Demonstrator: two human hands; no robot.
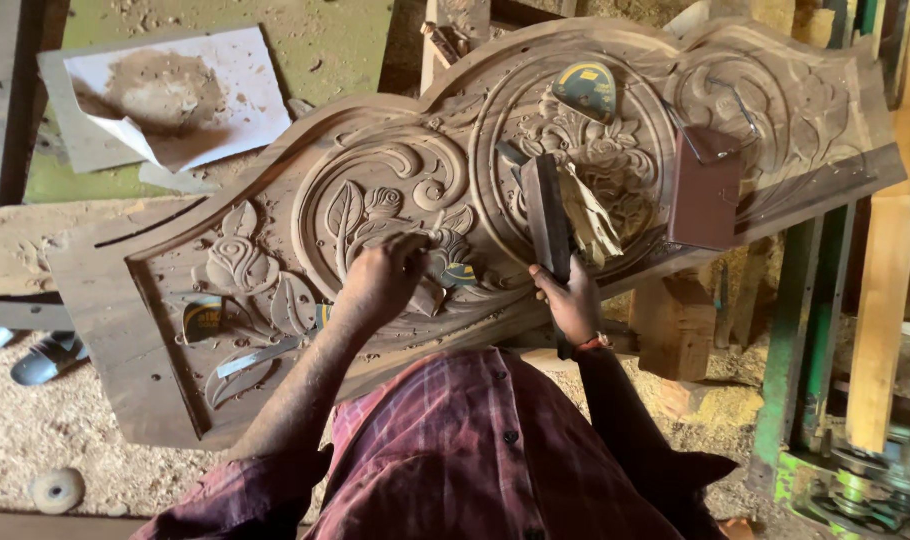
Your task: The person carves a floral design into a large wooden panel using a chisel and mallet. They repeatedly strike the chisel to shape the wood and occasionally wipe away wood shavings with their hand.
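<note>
Scanning L to R, head view:
Paper: dusty white sheet (175,95) on a green surface, top left, well apart from both hands.
Sandals: blue-grey pair (35,355) on sawdust floor (65,430), far left.
Panel: big carved wooden panel (275,260) w/ rose and leaf relief, lies tilted across the bench, under both hands.
L hand: left hand (383,278), arm reaching fwd, wrist bent, fingers curled and pinched on a small tool, prob. a chisel (437,240), mostly hidden; rests on the rose carving near centre.
R hand: right hand (572,300), fist wrapped round the lower end of a dark wooden mallet block (547,225), held upright just beside the L hand.
Sandpaper: yellow-black folded pieces (587,88) in the round medallion, above the mallet.
Box: brown flat box (707,190) on panel's right end.
</note>
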